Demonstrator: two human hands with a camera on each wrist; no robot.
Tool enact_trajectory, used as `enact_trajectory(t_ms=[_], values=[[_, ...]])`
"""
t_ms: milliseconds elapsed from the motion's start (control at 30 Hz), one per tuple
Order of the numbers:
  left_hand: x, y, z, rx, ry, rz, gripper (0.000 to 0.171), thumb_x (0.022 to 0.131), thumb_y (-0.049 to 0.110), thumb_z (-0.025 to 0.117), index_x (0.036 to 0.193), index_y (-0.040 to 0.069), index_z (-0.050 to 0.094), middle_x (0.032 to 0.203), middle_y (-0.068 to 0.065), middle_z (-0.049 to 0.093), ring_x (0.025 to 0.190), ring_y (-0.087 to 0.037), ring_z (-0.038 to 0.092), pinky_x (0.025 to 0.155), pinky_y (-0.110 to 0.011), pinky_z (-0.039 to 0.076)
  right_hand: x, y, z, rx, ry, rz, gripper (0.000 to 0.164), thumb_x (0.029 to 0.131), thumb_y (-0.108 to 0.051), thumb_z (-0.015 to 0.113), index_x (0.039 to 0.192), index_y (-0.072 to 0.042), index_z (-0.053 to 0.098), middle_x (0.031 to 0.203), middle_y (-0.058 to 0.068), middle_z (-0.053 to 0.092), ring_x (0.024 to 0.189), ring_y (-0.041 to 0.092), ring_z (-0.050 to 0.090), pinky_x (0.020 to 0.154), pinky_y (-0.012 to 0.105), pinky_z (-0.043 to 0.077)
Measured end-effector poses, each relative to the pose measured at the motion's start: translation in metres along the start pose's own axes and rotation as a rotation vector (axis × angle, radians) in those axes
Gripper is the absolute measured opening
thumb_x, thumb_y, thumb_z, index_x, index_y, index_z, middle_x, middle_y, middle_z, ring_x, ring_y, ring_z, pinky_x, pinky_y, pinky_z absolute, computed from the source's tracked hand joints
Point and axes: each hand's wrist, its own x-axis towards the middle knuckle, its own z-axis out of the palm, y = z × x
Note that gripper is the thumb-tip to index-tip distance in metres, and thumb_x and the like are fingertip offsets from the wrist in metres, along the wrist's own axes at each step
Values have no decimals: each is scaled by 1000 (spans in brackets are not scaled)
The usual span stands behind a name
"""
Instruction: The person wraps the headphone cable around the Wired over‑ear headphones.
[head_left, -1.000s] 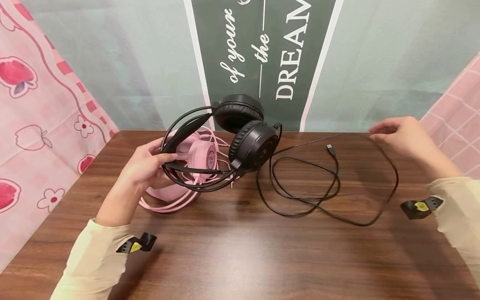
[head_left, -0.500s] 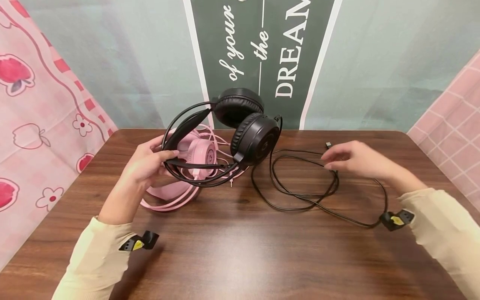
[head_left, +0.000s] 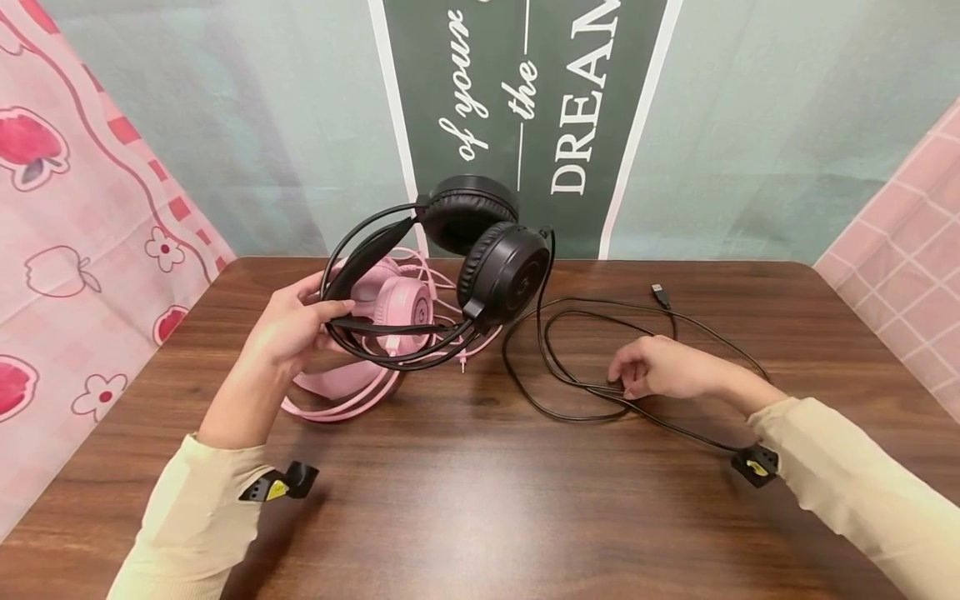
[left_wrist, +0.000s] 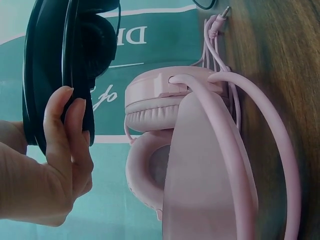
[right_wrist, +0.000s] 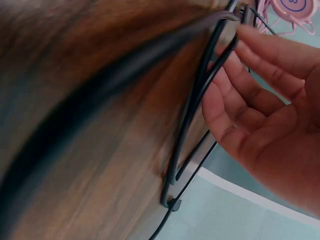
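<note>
Above the table, my left hand (head_left: 288,325) grips the headband of black over-ear headphones (head_left: 510,279), whose ear cups point right and hang in the air. In the left wrist view, its fingers (left_wrist: 57,120) curl round the black band. Behind and below lie pink headphones (head_left: 405,308) with their cable; the black pair partly covers them. My right hand (head_left: 663,367) is low over the table, with thumb and fingertips pinching the black cable (head_left: 577,383) where its loops cross. The right wrist view shows the cable strands (right_wrist: 195,95) running past the fingertips.
The cable's USB plug (head_left: 660,296) lies near the back edge of the wooden table (head_left: 465,500). A small pink audio plug (head_left: 462,362) lies beside the pink headphones. A grey-green backdrop (head_left: 750,150) stands behind, with pink patterned cloth (head_left: 97,250) at left.
My right hand has come from the far right, leftward and down, to the cable loops; the strand it had lifted now lies lower. My left hand has barely moved with the black headphones.
</note>
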Motion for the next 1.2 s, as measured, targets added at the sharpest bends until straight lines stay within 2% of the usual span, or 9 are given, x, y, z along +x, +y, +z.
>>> enact_trajectory(t_ms=[133,300,500,633,700,800,900,1033,1200], values=[[0,-1,-3,-15,-3,-6,50,84,-7,56,130,4,40,79,-1,57,58,-13,64,44,-26,53,-4,3,-4,-37,20,-7,12,75,3,66,80,-8,63,69,-7,55,63,5,50,54,21,45],[-1,-1,-7,-38,-24,2,51,85,-8,53,132,4,38,85,0,60,64,-18,66,49,-31,55,-15,6,-22,-46,102,-69,9,80,2,64,81,-7,63,75,-4,60,68,3,53,58,21,47],[-1,-6,-10,-21,-14,24,34,83,-7,58,113,8,52,76,-1,58,58,-13,63,43,-25,52,-31,12,-41,48,190,-88,8,83,0,62,87,-7,64,77,-2,61,68,9,56,57,22,47],[-1,-8,-8,-43,-26,14,29,84,-8,56,108,8,52,75,-3,60,61,-16,66,47,-30,55,-33,12,-42,67,192,-109,11,82,1,63,88,-8,65,78,-4,62,68,8,56,56,22,48],[-1,-9,-5,-26,-24,1,29,85,-8,53,111,5,48,73,-3,62,60,-16,65,48,-30,55,-31,10,-40,53,197,-121,10,82,0,64,88,-7,66,80,-5,62,68,6,55,55,21,47],[0,-9,3,5,-17,-15,41,85,-8,51,125,1,43,74,-3,61,57,-14,63,47,-30,55,-27,4,-37,47,213,-93,8,81,-5,66,89,-6,67,80,-3,63,66,5,54,54,22,47],[1,-9,12,41,-14,-25,51,85,-8,50,134,-1,36,83,-8,56,56,-13,62,48,-31,55,-22,-3,-36,31,232,-97,8,81,-9,68,89,-8,69,83,0,65,68,5,56,56,22,49],[4,-10,26,86,7,-20,47,85,-8,49,131,-4,37,89,-12,46,52,-12,59,46,-29,54,-15,-11,-36,12,239,-171,9,81,-8,68,88,-9,71,86,1,67,75,5,59,62,20,49],[9,-12,41,90,13,5,42,86,-8,46,128,-7,38,89,-16,42,50,-17,61,44,-32,54,-10,-22,-36,27,243,-244,10,81,-6,67,89,-11,72,86,-2,67,76,6,59,65,17,48]])
